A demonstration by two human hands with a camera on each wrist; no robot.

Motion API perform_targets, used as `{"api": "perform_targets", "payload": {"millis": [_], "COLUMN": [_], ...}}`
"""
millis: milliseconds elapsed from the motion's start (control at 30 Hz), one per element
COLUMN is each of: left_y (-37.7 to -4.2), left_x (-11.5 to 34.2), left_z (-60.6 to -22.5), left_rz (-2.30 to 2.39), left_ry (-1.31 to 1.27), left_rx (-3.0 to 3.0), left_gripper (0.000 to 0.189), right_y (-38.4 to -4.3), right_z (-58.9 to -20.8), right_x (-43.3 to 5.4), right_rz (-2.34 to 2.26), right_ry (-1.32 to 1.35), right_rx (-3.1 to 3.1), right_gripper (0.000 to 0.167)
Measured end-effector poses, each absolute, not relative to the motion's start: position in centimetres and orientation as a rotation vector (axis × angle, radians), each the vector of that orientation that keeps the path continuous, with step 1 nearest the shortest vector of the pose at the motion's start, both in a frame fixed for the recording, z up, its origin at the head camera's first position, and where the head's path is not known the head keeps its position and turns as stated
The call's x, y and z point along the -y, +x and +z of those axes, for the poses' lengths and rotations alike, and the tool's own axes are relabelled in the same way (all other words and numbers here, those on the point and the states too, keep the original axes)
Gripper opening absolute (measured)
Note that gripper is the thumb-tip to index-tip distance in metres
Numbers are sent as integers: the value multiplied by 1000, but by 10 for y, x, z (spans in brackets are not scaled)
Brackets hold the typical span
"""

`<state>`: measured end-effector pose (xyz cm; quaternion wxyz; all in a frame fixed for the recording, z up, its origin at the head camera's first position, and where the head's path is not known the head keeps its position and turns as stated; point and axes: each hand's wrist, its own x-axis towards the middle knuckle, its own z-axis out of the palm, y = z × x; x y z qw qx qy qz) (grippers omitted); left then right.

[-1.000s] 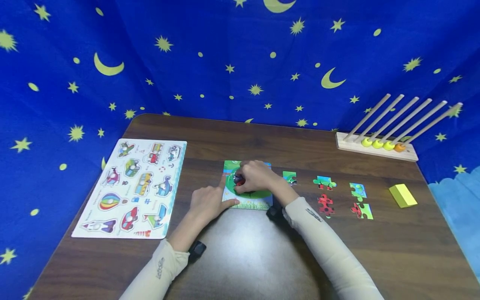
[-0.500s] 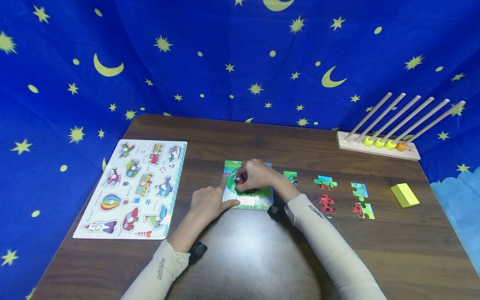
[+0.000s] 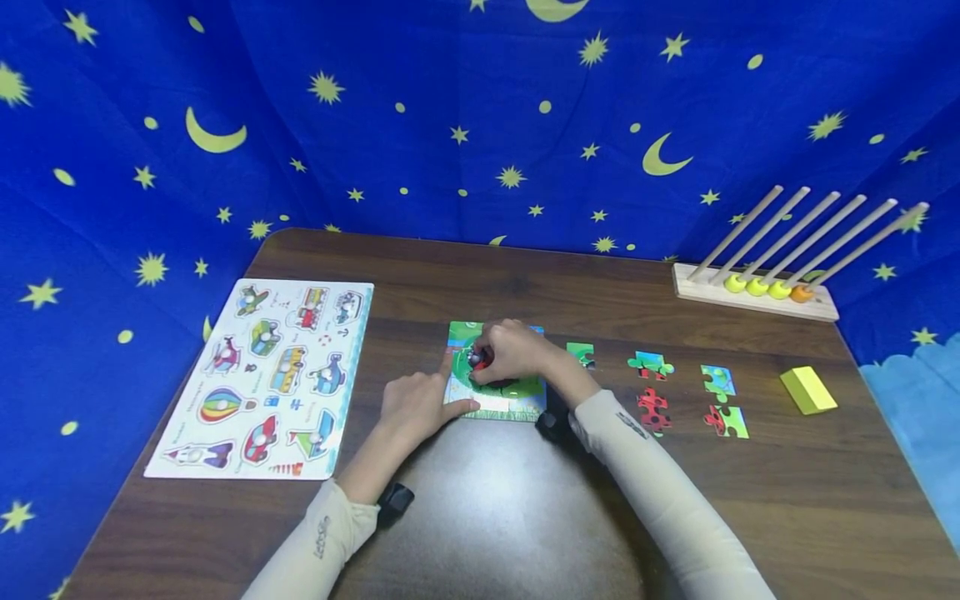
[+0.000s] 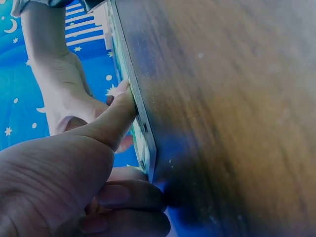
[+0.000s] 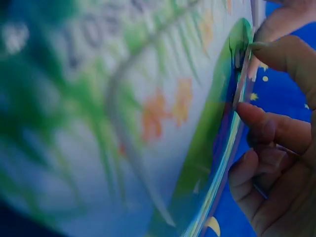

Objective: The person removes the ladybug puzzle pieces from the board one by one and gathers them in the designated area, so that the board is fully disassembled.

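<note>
In the head view, a small puzzle board [image 3: 510,414] with a green picture lies at the table's middle. My right hand [image 3: 516,352] is over it and pinches a red and dark puzzle piece [image 3: 477,359] low over the board's left half. The right wrist view has this piece [image 5: 240,81] edge-on between thumb and fingertip, at the board's surface. My left hand [image 3: 412,406] rests at the board's near left corner, index finger along the left side. Its straight thumb [image 4: 116,118] touches the near edge in the left wrist view. My right hand hides part of the board.
Loose puzzle pieces lie right of the board, among them a green one [image 3: 581,354] and a red one [image 3: 653,409]. A vehicle knob puzzle [image 3: 258,383] lies left. At the right are a peg rack [image 3: 750,292] with beads and a yellow block [image 3: 807,390].
Both hands stay in nearly the same place. My right hand keeps its pinch on the puzzle piece, with at most slight movement.
</note>
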<state>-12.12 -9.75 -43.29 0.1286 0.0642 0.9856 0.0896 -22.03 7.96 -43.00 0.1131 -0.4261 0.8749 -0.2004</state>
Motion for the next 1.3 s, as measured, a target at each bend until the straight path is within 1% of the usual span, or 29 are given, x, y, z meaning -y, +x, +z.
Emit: {"api": "perform_targets", "payload": {"millis": [133, 333, 433, 667, 1000, 1300], "left_y": [-114, -94, -89, -88, -92, -94], "left_x": [98, 99, 98, 97, 95, 103], "left_z": [-433, -429, -429, -430, -428, -427], "left_rz": [247, 241, 220, 213, 189, 325], "left_ry": [249, 444, 498, 502, 498, 470], "left_rx": [-2952, -3049, -3040, -3013, -3007, -2995], "left_gripper": [97, 68, 61, 59, 57, 57], "right_y": [-216, -212, -210, -208, -208, -204], "right_z": [-432, -434, -434, -432, -427, -426], "right_x": [-78, -80, -81, -82, -86, -95], "right_rz": [-511, -485, -474, -475, -539, -483], "right_ry": [-1292, -1304, -1304, -1304, -1370, -1337], "right_rx": [-2617, -2664, -2670, -2672, -2698, -2738], "right_gripper": [24, 22, 22, 23, 22, 25]}}
